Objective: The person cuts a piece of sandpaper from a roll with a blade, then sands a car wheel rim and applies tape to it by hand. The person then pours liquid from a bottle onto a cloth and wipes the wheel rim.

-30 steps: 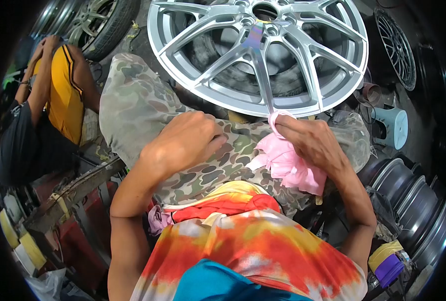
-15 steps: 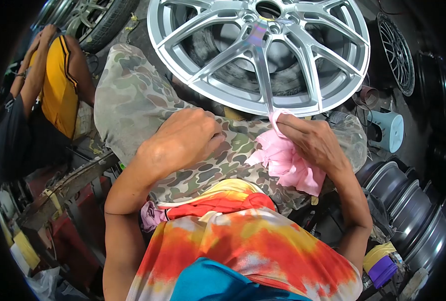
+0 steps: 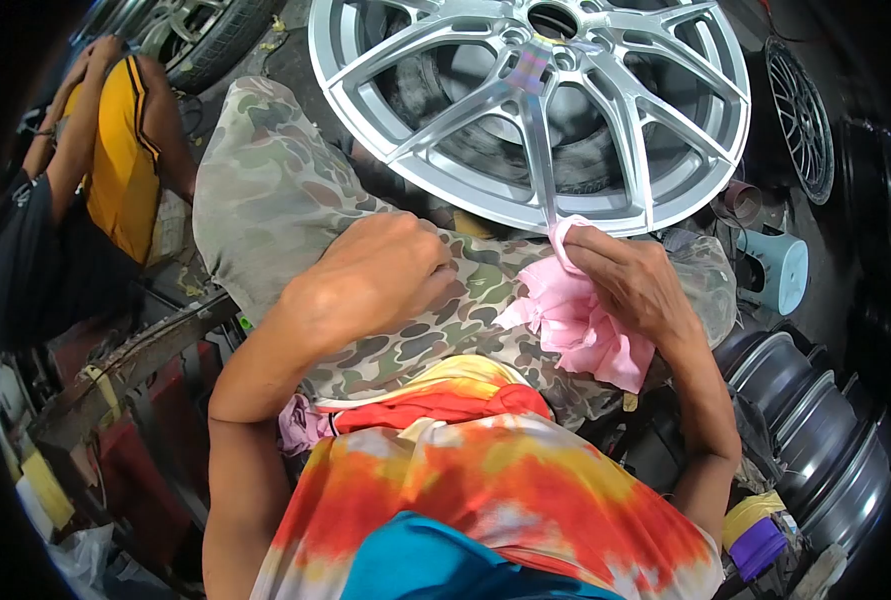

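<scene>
A silver spoked wheel rim (image 3: 542,130) lies flat at the top centre, above a dark tyre. My right hand (image 3: 633,275) is closed on a pink cloth (image 3: 590,335), with a fold of it at the fingertips against the rim's near edge. The rest of the cloth hangs below the fingers, over the camouflage trousers. My left hand (image 3: 380,270) is above the camouflage trousers (image 3: 265,190), away from the rim, its fingers curled under. What the left fingers hold, if anything, is hidden.
Another person's clasped hands (image 3: 95,55) and yellow shorts (image 3: 123,160) are at the left. A light blue stool (image 3: 785,272) stands at the right, near stacked rims (image 3: 820,430). A dark mesh rim (image 3: 800,125) leans behind it. A metal frame (image 3: 130,360) is at lower left.
The view has shifted slightly, so the rim appears a little further right and lower. Both hands keep nearly the same pose, the right still on the pink cloth.
</scene>
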The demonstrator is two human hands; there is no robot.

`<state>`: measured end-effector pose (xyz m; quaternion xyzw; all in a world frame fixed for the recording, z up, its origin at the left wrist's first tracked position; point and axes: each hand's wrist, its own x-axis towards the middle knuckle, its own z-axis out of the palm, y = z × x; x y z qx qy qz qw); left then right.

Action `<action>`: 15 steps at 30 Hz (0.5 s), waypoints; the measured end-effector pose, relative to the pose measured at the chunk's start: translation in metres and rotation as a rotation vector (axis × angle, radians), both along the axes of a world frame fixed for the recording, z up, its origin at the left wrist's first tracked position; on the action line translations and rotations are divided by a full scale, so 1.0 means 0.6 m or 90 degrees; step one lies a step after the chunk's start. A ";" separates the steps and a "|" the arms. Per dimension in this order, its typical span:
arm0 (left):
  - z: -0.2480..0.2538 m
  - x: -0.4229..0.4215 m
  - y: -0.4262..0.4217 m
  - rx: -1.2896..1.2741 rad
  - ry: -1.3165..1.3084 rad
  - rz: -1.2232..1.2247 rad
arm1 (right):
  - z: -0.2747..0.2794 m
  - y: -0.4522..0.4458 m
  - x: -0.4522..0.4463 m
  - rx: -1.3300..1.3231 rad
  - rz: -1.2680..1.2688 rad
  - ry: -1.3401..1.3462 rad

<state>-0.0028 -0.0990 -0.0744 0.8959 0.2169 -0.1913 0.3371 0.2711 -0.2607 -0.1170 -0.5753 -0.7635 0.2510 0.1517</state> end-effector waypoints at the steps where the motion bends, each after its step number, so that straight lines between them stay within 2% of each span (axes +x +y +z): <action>1: 0.001 0.002 -0.001 -0.003 0.002 0.002 | 0.005 0.004 -0.002 0.004 0.010 0.004; 15: -0.007 0.000 -0.006 0.002 -0.016 0.011 | 0.001 -0.012 0.007 0.018 -0.016 -0.014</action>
